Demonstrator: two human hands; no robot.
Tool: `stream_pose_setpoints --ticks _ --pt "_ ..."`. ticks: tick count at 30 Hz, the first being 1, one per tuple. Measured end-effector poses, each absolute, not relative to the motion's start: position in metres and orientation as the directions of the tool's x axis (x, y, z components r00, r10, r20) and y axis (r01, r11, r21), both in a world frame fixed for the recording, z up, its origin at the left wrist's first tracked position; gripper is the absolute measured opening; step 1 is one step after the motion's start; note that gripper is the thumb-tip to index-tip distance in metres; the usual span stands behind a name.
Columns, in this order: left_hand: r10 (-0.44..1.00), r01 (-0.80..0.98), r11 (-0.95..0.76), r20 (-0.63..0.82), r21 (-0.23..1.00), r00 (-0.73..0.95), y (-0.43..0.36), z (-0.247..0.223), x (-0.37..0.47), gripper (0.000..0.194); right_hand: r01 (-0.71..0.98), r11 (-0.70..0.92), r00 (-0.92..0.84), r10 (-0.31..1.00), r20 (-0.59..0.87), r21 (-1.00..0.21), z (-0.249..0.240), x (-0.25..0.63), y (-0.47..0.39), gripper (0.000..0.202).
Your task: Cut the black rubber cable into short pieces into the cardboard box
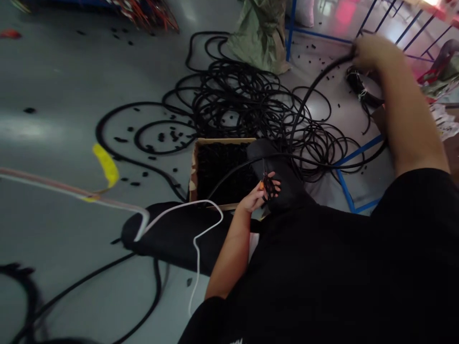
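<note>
My left hand [257, 195] is over the near right corner of a cardboard box [194, 165], beside my knee. Its fingers curl around a small orange-handled tool [263, 185] with a thin tip, whose exact kind I cannot make out. Small dark pieces show at the palm too. Raised far out to the right, my right hand [376, 52] is smeared by motion but closed around a black cable [319, 79]. That cable curves down from the hand toward the tangled pile. Many short black pieces [224, 174] fill the box between my legs.
Loops of black cable [244, 95] lie heaped on the floor behind the box. Short black bits are scattered around. A green sack [260, 38] and blue metal frame [289, 36] stand beyond. At left hangs a white cord [75, 191] with a yellow tag [106, 165].
</note>
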State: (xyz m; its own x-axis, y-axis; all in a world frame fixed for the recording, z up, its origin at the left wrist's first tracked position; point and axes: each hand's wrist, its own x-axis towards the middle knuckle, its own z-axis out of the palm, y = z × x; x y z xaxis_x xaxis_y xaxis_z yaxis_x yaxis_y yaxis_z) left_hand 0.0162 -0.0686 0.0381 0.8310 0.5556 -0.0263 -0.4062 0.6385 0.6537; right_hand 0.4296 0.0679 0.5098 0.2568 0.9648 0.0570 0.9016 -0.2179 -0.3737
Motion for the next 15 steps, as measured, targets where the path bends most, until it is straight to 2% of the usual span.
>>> stream_pose_setpoints --ticks 2,5,6,7,8,9,11,15 --pt "0.552 -0.395 0.636 -0.032 0.663 0.833 -0.071 0.039 0.015 0.109 0.938 -0.328 0.325 0.945 -0.045 -0.111 0.463 0.423 0.073 0.035" --pt "0.537 -0.373 0.621 -0.028 0.689 0.843 -0.074 0.041 0.012 0.111 0.975 -0.186 0.179 0.981 -0.072 -0.118 0.371 0.384 0.056 0.015" --pt "0.519 -0.353 0.615 -0.025 0.705 0.854 -0.075 0.041 0.011 0.112 0.982 -0.086 0.068 0.992 -0.109 -0.171 0.338 0.366 0.045 0.023" --pt "0.494 -0.327 0.607 -0.022 0.725 0.869 -0.076 0.042 0.010 0.114 0.954 0.096 -0.137 0.982 -0.127 -0.283 0.306 0.347 0.033 0.034" --pt "0.462 -0.294 0.599 -0.021 0.745 0.887 -0.077 0.043 0.008 0.115 0.890 0.247 -0.320 0.937 -0.141 -0.383 0.276 0.330 0.019 0.046" --pt "0.424 -0.260 0.593 -0.020 0.762 0.905 -0.077 0.044 0.007 0.115 0.834 0.317 -0.425 0.892 -0.157 -0.452 0.248 0.314 0.006 0.054" --pt "0.363 -0.214 0.591 -0.019 0.778 0.932 -0.079 0.045 0.003 0.107 0.787 0.301 -0.460 0.868 -0.188 -0.538 0.202 0.290 -0.018 0.059" --pt "0.278 -0.183 0.593 0.014 0.784 0.960 -0.083 0.046 -0.002 0.103 0.673 0.049 -0.253 0.953 -0.167 -0.738 0.155 0.283 -0.042 0.035"
